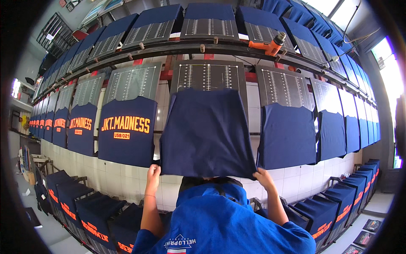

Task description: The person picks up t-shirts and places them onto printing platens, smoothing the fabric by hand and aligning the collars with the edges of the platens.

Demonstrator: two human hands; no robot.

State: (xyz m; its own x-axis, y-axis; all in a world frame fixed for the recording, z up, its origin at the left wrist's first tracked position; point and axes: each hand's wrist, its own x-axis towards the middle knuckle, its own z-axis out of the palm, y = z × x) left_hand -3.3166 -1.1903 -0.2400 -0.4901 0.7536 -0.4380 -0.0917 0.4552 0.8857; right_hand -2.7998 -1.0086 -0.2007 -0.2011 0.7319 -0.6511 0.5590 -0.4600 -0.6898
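Observation:
A plain navy T-shirt lies over the dark ruled printing board straight ahead, its near edge pulled toward me. My left hand pinches the near left corner of this shirt. At the near right corner, my right hand grips the cloth between thumb and fingers. The fabric between both hands looks taut, with a few soft creases. Above the shirt's far edge, the board's white ruler marks show.
To the left, a navy shirt with orange print covers its board, with several more beyond. On the right sits a plain navy shirt. An orange heat gun rests on the far rail. Behind me stand more printed shirts on boards.

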